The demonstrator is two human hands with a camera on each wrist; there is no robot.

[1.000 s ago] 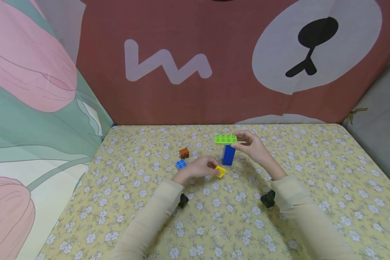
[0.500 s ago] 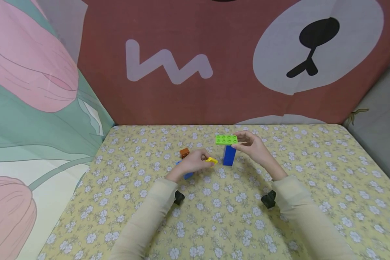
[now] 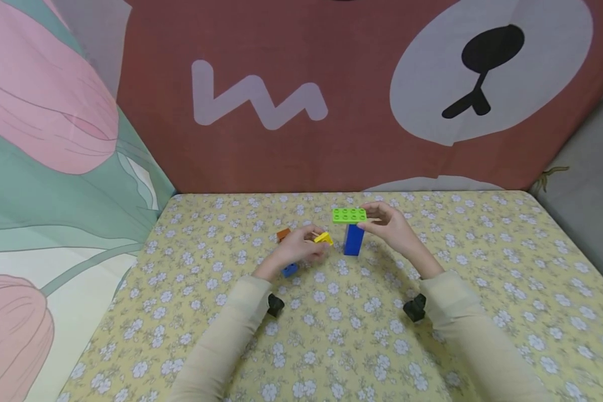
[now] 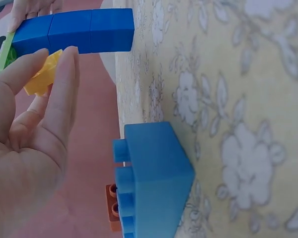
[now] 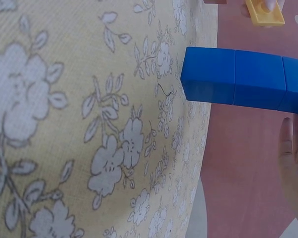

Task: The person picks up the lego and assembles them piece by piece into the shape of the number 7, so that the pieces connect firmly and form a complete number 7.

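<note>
currently on view: one left hand [image 3: 301, 247], thumb and fingers pinching a small yellow brick [image 3: 324, 238]; brick raised above the table, just left of the tower, with a gap between them in the head view. one right hand [image 3: 391, 228], thumb and fingers gripping the right end of the green plate [image 3: 349, 215], fingers also resting against the upper part of the blue tower in the right wrist view. one green plate, two rows of four studs, studs up, lying across the top of the tower and overhanging it to the left. one blue tower [image 3: 353, 240], three dark blue blocks stacked, upright on the table. one lighter blue brick [image 4: 156, 173], studded, on the table near the left wrist, partly hidden by it in the head view. one orange-brown brick [image 3: 283, 234], studded, on the table beyond the lighter blue brick, partly covered by the left hand. two pale yellow sleeves [image 3: 226, 335], one per arm, each with a black wrist unit [image 3: 414, 307] at the cuff. one table [image 3: 331, 363], yellow cover, white flower print. one red-brown backdrop [image 3: 352, 151] behind, pale zigzag and animal muzzle. one drape [image 3: 45, 100] at far left, pink tulips on green and cream.
</note>
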